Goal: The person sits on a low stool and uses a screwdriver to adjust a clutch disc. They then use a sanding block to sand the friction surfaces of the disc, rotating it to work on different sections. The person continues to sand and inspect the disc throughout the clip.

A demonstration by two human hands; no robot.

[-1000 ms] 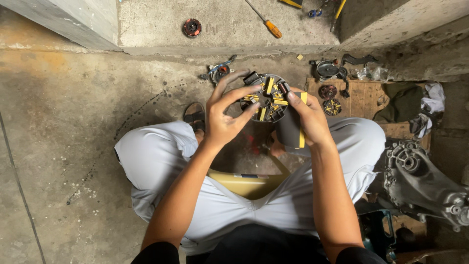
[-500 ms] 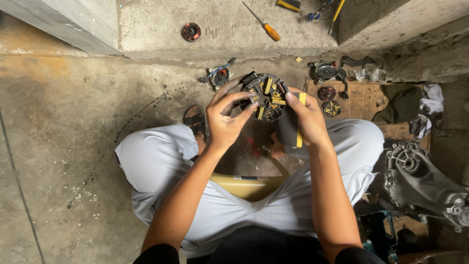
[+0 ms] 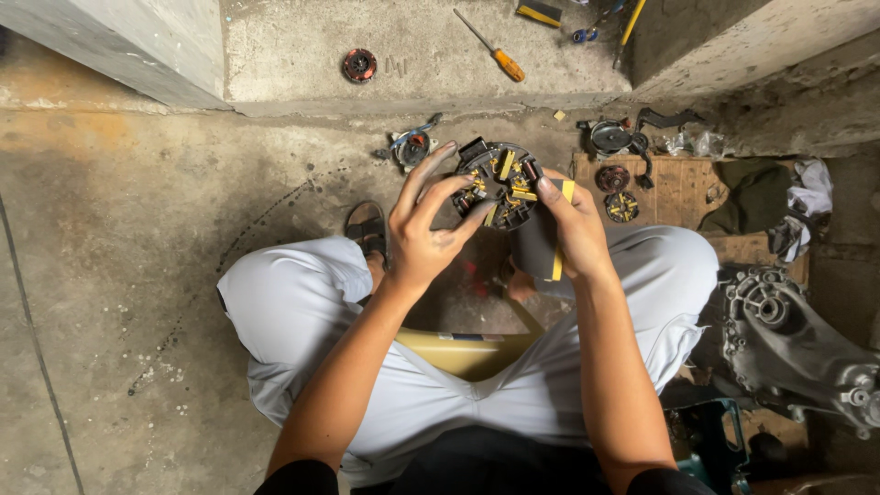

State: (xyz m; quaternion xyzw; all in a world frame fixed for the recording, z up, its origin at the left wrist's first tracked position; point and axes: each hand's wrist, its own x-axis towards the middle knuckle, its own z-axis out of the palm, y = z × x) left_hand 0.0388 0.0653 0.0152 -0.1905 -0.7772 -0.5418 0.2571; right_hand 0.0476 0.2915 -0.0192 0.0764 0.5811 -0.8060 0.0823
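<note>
I hold a round black part with copper-yellow windings, a stator, in front of me above my knees. My left hand grips its left and lower side, with the fingers spread over the rim. My right hand presses on its right side and also holds a dark strip with a yellow edge, which hangs down under the palm. What lies between the right palm and the strip is hidden.
A similar small round part lies on the concrete floor just beyond my hands. An orange-handled screwdriver and a red round part rest on the raised step. More parts sit on cardboard at right, an engine casing lower right.
The stator and both hands sit slightly lower and closer to me than before. My left fingers have shifted over the rim. The right hand keeps its hold.
</note>
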